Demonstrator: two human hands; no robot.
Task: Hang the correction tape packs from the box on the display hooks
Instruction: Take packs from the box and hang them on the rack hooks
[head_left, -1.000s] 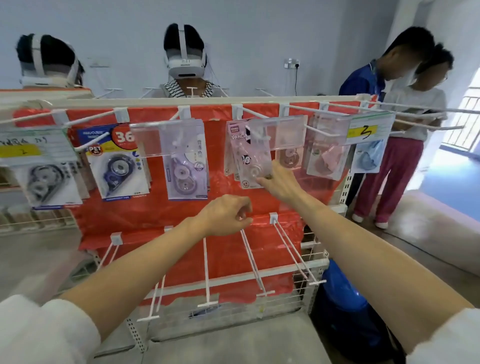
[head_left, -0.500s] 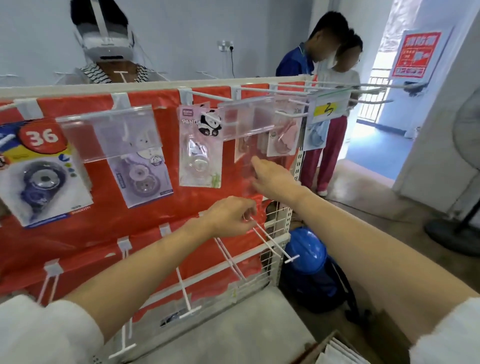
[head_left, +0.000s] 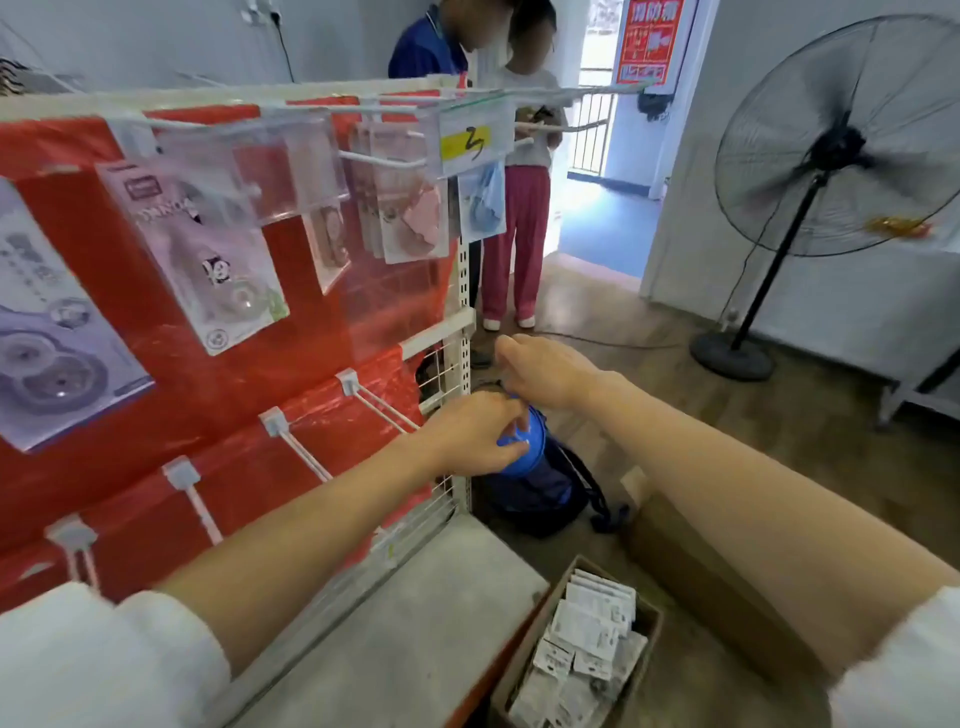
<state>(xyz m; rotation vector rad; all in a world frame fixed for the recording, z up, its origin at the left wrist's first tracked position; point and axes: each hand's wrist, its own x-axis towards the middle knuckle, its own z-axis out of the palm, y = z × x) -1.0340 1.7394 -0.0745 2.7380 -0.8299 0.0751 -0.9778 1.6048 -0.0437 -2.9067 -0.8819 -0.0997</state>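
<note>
A red-backed display rack carries hung correction tape packs on its top hooks: a purple pack, a panda pack, a pink pack and a blue pack. The lower hooks are bare. An open cardboard box on the floor at the bottom right holds several white packs. My left hand is a loose fist at the rack's right end, holding nothing. My right hand hovers just above it with its fingers bent and nothing in it.
A blue backpack lies on the floor under my hands. Two people stand past the rack's right end. A large standing fan is at the right wall. The rack's grey base shelf juts out toward me.
My view has swung right and down, bringing the box into sight. My right hand left the hung panda pack and dropped to the rack's right end. My left hand stayed a fist.
</note>
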